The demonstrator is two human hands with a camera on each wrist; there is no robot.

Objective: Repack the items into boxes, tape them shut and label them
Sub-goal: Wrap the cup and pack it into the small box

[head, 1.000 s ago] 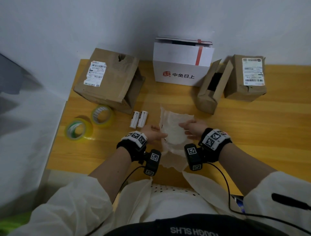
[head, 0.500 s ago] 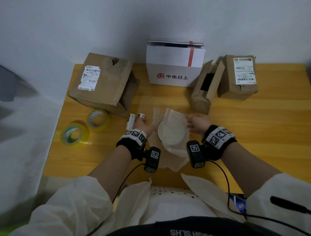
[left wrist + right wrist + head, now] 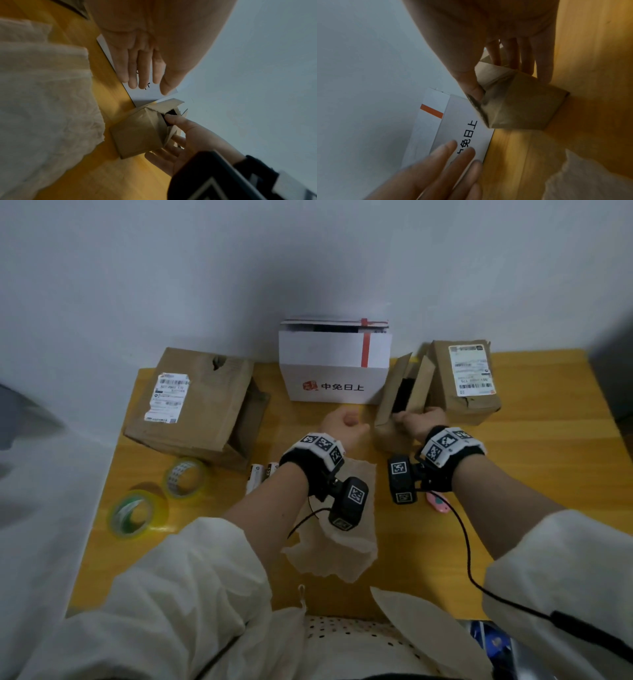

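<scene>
A small open brown box (image 3: 388, 405) (image 3: 137, 132) (image 3: 518, 105) stands right of the white printed box (image 3: 334, 361) (image 3: 462, 128). My right hand (image 3: 416, 419) (image 3: 171, 129) (image 3: 500, 78) grips the small box, thumb inside its dark opening and fingers on the outer side. In front of the white box hovers my left hand (image 3: 346, 419) (image 3: 142, 81) (image 3: 453, 155), fingers straight and holding nothing. Crumpled white wrapping paper (image 3: 337, 546) (image 3: 590, 175) lies on the table under my left wrist. What it covers is hidden.
A large labelled brown box (image 3: 202, 402) sits at the back left, another labelled brown box (image 3: 462, 381) at the back right. Two tape rolls (image 3: 186, 477) (image 3: 135, 513) lie left. Two white tubes (image 3: 262, 474) and a pink object (image 3: 437, 502) rest nearby.
Both hands left the wrapping paper and moved away from me toward the boxes. The right hand took hold of the small brown box. The round white item no longer shows.
</scene>
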